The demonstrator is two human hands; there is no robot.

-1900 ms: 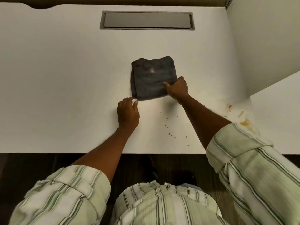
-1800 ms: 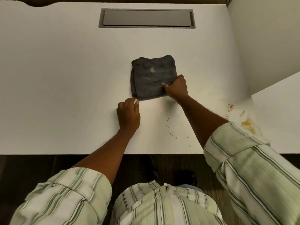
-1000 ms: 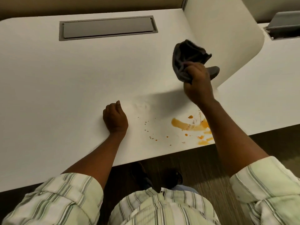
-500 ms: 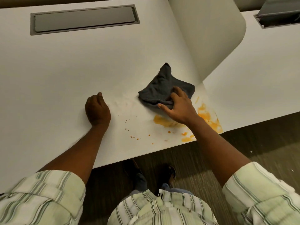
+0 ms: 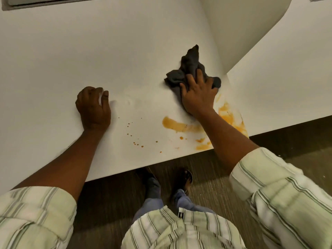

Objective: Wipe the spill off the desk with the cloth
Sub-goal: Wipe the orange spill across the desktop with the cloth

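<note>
The dark grey cloth (image 5: 190, 68) has been bunched beside the orange spill (image 5: 179, 125) on the white desk (image 5: 89, 51) — pressed down by the right hand's (image 5: 197, 97) spread fingers (image 5: 199, 77) — wiping judged barely begun.

A white desk (image 5: 71, 51) fills the view, with a grey recessed hatch (image 5: 53, 1) at its far left edge. A white, round-cornered partition (image 5: 242, 24) rises along the desk's right side, with a second white worktop (image 5: 287, 78) beyond it. Below the desk's near edge lies dark, finely striped carpet (image 5: 212, 169).

White desk (image 5: 71, 51) with orange spill (image 5: 179, 125), grey cloth (image 5: 190, 65)
</note>
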